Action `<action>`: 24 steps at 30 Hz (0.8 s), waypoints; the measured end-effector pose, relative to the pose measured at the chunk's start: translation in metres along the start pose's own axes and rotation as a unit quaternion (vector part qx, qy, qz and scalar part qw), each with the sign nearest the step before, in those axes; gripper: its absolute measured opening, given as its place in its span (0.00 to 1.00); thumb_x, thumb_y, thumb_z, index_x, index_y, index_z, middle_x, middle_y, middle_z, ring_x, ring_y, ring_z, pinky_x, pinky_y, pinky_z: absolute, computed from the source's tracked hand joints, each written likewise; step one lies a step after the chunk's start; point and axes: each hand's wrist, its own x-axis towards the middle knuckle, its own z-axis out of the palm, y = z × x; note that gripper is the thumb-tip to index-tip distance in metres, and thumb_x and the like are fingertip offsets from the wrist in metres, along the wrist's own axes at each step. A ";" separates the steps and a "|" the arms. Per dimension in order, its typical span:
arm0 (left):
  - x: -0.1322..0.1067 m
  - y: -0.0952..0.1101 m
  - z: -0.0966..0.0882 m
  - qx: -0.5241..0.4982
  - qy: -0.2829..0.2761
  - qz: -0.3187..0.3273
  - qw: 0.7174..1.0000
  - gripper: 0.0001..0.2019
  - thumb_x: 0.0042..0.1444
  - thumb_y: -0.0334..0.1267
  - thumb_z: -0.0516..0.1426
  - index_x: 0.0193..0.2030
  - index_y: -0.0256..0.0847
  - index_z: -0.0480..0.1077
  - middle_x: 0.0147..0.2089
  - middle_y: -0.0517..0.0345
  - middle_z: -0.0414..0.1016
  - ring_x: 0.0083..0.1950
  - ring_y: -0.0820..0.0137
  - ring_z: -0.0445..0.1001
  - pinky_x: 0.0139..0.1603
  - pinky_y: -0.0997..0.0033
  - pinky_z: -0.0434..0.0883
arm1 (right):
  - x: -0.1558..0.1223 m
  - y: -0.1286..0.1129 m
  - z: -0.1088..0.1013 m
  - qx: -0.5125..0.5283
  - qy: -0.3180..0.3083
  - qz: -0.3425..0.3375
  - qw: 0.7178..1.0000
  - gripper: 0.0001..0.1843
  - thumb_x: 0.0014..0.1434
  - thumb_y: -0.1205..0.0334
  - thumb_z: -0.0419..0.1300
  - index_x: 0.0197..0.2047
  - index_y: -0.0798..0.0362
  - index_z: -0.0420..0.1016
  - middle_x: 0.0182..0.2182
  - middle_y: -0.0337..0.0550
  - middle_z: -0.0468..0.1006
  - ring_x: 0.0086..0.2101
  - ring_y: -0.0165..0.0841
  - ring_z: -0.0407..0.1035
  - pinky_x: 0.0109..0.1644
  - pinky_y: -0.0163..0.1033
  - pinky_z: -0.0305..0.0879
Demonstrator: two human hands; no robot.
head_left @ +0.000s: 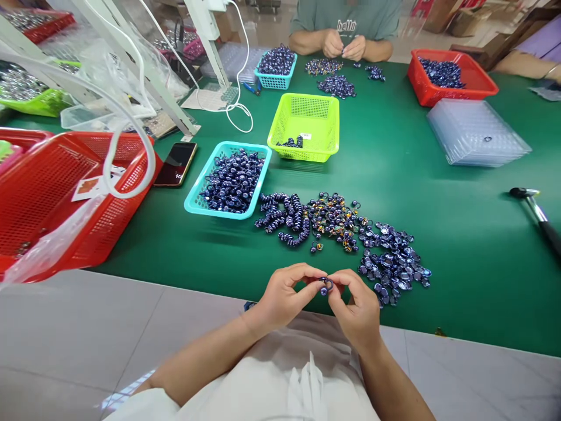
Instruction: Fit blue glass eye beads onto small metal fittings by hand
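Observation:
My left hand (280, 295) and my right hand (358, 307) meet over the near edge of the green table. Between their fingertips is a small, shiny dark blue ring-shaped piece (324, 289) with a rounded knob; both hands pinch it. Fingertips partly hide its details. Just beyond the hands lies a pile of similar ring pieces (335, 216) mixed with orange-yellow bits. To its right spread loose flat dark blue caps (394, 263). Curved stacked rows of dark blue pieces (293, 219) lie to the left.
A turquoise basket (191, 202) holds many dark blue pieces; a lime basket (331, 149) holds a few rows. Red baskets (52, 175) and a phone (176, 165) are at left. Clear trays (477, 131) and a hammer (537, 210) lie right. Opposite, a co-worker's hands (344, 45) handle something small.

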 end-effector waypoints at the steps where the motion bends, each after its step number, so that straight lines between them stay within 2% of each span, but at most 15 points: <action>1: 0.000 -0.001 0.000 0.004 -0.004 0.005 1.000 0.07 0.59 0.37 0.61 0.41 0.38 0.79 0.37 0.50 0.82 0.38 0.66 0.78 0.41 0.70 0.73 | 0.000 0.000 0.000 -0.002 0.003 0.003 1.000 0.06 0.61 0.70 0.56 0.38 0.50 0.73 0.30 0.39 0.75 0.28 0.30 0.68 0.30 0.36 0.66; 5: 0.002 -0.001 0.002 0.031 -0.018 0.026 0.999 0.06 0.60 0.36 0.60 0.40 0.39 0.79 0.37 0.52 0.81 0.38 0.67 0.78 0.41 0.71 0.73 | -0.001 -0.002 0.002 -0.008 0.011 0.028 1.000 0.06 0.60 0.69 0.56 0.35 0.51 0.72 0.28 0.37 0.73 0.27 0.29 0.66 0.30 0.35 0.65; 9: 0.005 0.001 0.004 0.062 -0.032 0.021 0.997 0.06 0.59 0.34 0.59 0.39 0.40 0.79 0.35 0.54 0.81 0.37 0.68 0.77 0.39 0.72 0.71 | -0.004 -0.002 -0.001 -0.027 -0.004 0.056 0.998 0.06 0.60 0.69 0.55 0.34 0.51 0.72 0.27 0.37 0.73 0.27 0.29 0.66 0.30 0.35 0.65; 11: 0.006 0.001 0.007 0.075 -0.042 0.011 0.996 0.06 0.59 0.34 0.59 0.38 0.39 0.79 0.34 0.54 0.80 0.35 0.68 0.76 0.38 0.72 0.71 | -0.005 0.002 -0.010 -0.042 -0.039 0.046 0.997 0.07 0.61 0.70 0.55 0.36 0.50 0.73 0.28 0.37 0.74 0.29 0.30 0.68 0.32 0.36 0.66; 14: 0.007 -0.001 0.013 0.081 -0.057 -0.011 0.995 0.06 0.58 0.34 0.59 0.37 0.39 0.78 0.33 0.54 0.80 0.33 0.68 0.76 0.36 0.72 0.70 | -0.004 0.015 -0.034 -0.101 -0.089 -0.012 0.991 0.08 0.64 0.68 0.56 0.43 0.50 0.75 0.34 0.41 0.77 0.36 0.34 0.71 0.41 0.40 0.69; 15: 0.008 -0.001 0.015 0.076 -0.059 -0.023 0.995 0.06 0.57 0.35 0.59 0.37 0.39 0.78 0.33 0.54 0.80 0.34 0.68 0.76 0.36 0.72 0.71 | -0.003 0.020 -0.043 -0.144 -0.084 -0.031 0.985 0.10 0.65 0.67 0.56 0.47 0.49 0.75 0.38 0.44 0.78 0.40 0.36 0.71 0.45 0.44 0.69; 17: 0.009 -0.003 0.018 0.048 -0.057 -0.050 0.996 0.06 0.57 0.35 0.59 0.37 0.38 0.77 0.34 0.53 0.81 0.35 0.68 0.77 0.38 0.71 0.72 | 0.001 0.032 -0.060 -0.235 -0.073 -0.054 0.968 0.13 0.65 0.65 0.57 0.52 0.48 0.75 0.40 0.46 0.77 0.42 0.40 0.69 0.47 0.48 0.68; 20: 0.012 -0.006 0.020 -0.001 -0.046 -0.084 0.995 0.07 0.57 0.37 0.59 0.38 0.36 0.77 0.36 0.51 0.81 0.36 0.66 0.79 0.40 0.70 0.74 | 0.009 0.047 -0.073 -0.326 -0.089 -0.078 0.938 0.13 0.66 0.65 0.57 0.52 0.50 0.76 0.38 0.48 0.74 0.38 0.40 0.67 0.43 0.49 0.67; 24: 0.014 -0.010 0.018 -0.050 -0.029 -0.108 0.992 0.09 0.56 0.39 0.61 0.40 0.36 0.76 0.37 0.51 0.81 0.37 0.67 0.78 0.41 0.69 0.74 | 0.016 0.057 -0.075 -0.379 -0.120 -0.098 0.913 0.11 0.67 0.66 0.55 0.48 0.55 0.77 0.37 0.50 0.72 0.38 0.42 0.65 0.42 0.48 0.66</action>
